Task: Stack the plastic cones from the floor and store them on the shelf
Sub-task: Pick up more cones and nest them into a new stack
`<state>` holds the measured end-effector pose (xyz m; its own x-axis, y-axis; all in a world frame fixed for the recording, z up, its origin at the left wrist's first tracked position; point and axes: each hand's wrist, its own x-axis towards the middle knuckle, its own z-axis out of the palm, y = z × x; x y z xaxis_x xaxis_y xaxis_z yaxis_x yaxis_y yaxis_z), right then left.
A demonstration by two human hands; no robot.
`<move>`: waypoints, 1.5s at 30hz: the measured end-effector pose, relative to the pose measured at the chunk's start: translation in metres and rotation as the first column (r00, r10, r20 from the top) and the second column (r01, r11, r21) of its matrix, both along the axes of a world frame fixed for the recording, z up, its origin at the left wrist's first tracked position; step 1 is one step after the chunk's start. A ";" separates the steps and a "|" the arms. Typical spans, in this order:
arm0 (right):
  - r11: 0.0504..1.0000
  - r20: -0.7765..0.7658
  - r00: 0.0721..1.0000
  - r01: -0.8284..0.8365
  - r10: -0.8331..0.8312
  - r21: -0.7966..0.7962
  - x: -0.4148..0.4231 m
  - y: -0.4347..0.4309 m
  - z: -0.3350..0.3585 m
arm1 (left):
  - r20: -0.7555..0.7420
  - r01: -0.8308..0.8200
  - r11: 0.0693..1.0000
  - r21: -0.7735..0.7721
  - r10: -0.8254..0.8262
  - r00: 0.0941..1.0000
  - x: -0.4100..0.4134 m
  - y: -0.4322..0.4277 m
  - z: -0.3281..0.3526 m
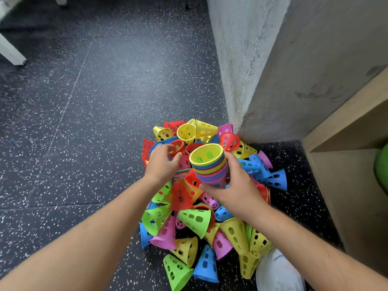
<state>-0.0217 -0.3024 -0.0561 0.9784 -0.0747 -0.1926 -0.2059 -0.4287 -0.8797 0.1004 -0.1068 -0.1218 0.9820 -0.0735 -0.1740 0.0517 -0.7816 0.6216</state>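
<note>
Floor [84,122]: dark speckled rubber, filling the view from 7 o'clock round to 12 o'clock.
Pillar [273,59]: rough grey concrete at 1 o'clock, its corner meeting the floor just beyond the pile.
Shelf [346,127]: pale wooden unit at 3 o'clock, open compartment facing in; green object [382,171] partly visible inside, kind not determinable.
Pile of cones [197,221]: perforated plastic cones in yellow, red, blue, green and pink, lying loose on the floor at 5 to 6 o'clock, against the pillar's foot.
White object [277,271]: rounded, at 5 o'clock by the pile's edge; identity unclear.
Stack [210,164]: nested cones of mixed colours, wide ends up, yellow innermost; held above the pile near centre, not on the shelf.
Right hand [237,185]: wrapped round the stack's lower part, thumb across the front, fingers behind.
Left hand [162,162]: at 9 o'clock of the stack, fingers half curled at the rim of a red cone [177,146] on the pile; actual hold not confirmable.
</note>
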 end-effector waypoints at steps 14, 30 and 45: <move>0.995 0.014 0.996 -0.090 0.090 0.047 0.015 0.000 0.006 | 0.139 0.146 0.947 0.287 -0.192 0.972 0.008 0.009 0.030; 0.956 -0.070 0.965 -0.260 0.252 -0.139 0.072 -0.005 0.086 | 0.267 0.260 0.965 0.048 -0.263 0.927 0.006 -0.002 0.223; 0.928 -0.126 0.932 -0.354 0.339 -0.120 0.131 0.046 0.073 | 0.084 0.433 0.880 -0.195 -0.425 0.901 0.033 0.039 0.173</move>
